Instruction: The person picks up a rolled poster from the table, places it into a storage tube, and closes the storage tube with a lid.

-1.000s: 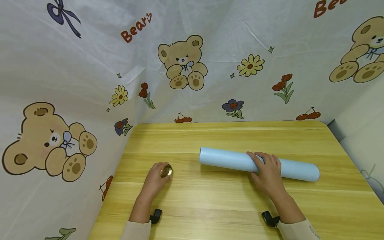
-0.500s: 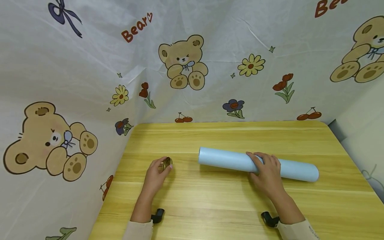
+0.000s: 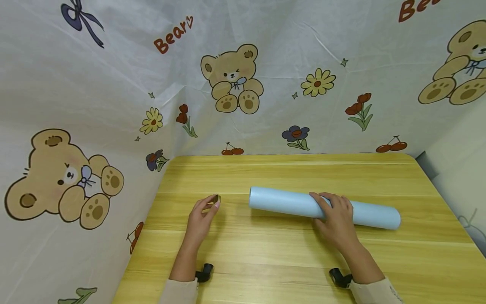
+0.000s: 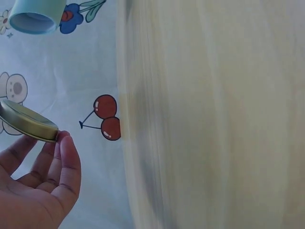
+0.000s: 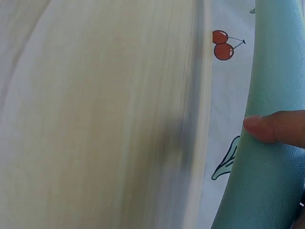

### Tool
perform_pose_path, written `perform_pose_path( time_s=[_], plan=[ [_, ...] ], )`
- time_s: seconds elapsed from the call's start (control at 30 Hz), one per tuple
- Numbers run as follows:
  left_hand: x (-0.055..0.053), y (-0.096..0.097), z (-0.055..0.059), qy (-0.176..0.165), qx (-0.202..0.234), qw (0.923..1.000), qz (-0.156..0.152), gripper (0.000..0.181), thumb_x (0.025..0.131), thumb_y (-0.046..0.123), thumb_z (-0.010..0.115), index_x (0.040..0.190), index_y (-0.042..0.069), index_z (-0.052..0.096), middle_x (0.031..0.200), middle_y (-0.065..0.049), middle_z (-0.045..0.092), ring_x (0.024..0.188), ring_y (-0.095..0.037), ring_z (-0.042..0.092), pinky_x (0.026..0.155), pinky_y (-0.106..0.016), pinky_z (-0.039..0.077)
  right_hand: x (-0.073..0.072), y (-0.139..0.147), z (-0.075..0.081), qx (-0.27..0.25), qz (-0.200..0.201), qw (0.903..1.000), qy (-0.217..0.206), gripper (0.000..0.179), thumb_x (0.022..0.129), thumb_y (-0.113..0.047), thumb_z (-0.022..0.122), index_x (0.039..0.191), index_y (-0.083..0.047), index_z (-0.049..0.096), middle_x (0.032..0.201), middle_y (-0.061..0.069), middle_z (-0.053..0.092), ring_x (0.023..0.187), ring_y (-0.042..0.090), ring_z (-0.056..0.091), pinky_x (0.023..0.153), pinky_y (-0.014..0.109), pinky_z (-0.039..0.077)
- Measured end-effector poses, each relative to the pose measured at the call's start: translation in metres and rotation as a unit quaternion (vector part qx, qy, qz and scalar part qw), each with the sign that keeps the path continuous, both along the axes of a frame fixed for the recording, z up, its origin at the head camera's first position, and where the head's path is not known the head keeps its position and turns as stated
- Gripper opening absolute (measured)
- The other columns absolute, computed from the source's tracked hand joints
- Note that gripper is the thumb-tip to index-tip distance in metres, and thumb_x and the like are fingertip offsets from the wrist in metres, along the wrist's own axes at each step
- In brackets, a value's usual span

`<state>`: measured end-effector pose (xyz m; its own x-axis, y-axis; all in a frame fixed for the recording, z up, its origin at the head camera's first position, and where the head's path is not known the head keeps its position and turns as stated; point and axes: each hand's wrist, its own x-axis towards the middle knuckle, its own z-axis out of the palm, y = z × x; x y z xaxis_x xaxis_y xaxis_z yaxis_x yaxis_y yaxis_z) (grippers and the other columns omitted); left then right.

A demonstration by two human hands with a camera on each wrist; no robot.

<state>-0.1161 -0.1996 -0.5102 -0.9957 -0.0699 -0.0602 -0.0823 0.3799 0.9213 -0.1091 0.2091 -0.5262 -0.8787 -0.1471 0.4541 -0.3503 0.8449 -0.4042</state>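
Note:
Between thumb and fingertips my left hand [image 3: 200,219] pinches a round gold metal lid [image 3: 217,199], seen nearly edge-on in the head view. In the left wrist view the lid [image 4: 29,121] tilts above the fingers, its shallow top side partly visible. My right hand [image 3: 338,221] grips a light blue tube [image 3: 281,202] around its middle. The tube lies crosswise and slightly slanted over the table, its left end facing the lid a short way off. That open end [image 4: 35,21] shows in the left wrist view. A digit of the right hand [image 5: 276,128] presses on the tube's smooth wall in the right wrist view.
The wooden table [image 3: 265,270] runs up to a white cloth [image 3: 273,50] printed with bears, flowers and cherries at the back and left. Small black devices [image 3: 205,273] are strapped at both wrists. A pale wall and a thin cord [image 3: 468,219] are at the right.
My left hand has moved slightly forward and right, turning the lid from face-on to nearly edge-on. The right hand and tube have shifted slightly left.

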Motion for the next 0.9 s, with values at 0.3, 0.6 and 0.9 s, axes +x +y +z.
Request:
perform_pose_path(
  time_s=[0.3,0.6,0.9],
  plan=[
    [0.000,0.010,0.008,0.007,0.019,0.9996,-0.021,0.046,0.102,0.044,0.058,0.143,0.024,0.057,0.141,-0.002,0.053,0.128,-0.025,0.051,0.100,-0.040,0.047,-0.001,-0.003,0.001,-0.001,0.005,1.0000,0.002,0.086,0.065,-0.003,0.092,0.141,-0.022,0.057,0.133,0.019,0.055,0.124,0.046,0.046,0.110,0.068,0.023],
    [0.002,0.016,0.006,0.026,0.029,0.9986,-0.037,0.047,0.099,0.053,0.059,0.139,0.028,0.060,0.135,0.002,0.057,0.123,-0.022,0.052,0.097,-0.038,0.049,0.000,-0.009,0.003,-0.007,0.013,0.9999,0.000,0.088,0.064,-0.003,0.093,0.141,-0.023,0.057,0.133,0.019,0.055,0.125,0.046,0.046,0.110,0.069,0.023],
    [0.003,0.026,0.004,0.026,0.041,0.9975,-0.051,0.044,0.098,0.052,0.061,0.137,0.030,0.062,0.134,0.003,0.058,0.122,-0.020,0.055,0.098,-0.038,0.049,0.003,-0.014,0.008,-0.017,0.022,0.9996,-0.003,0.087,0.064,-0.002,0.093,0.141,-0.023,0.058,0.133,0.018,0.056,0.125,0.045,0.047,0.109,0.070,0.022]
  ],
)
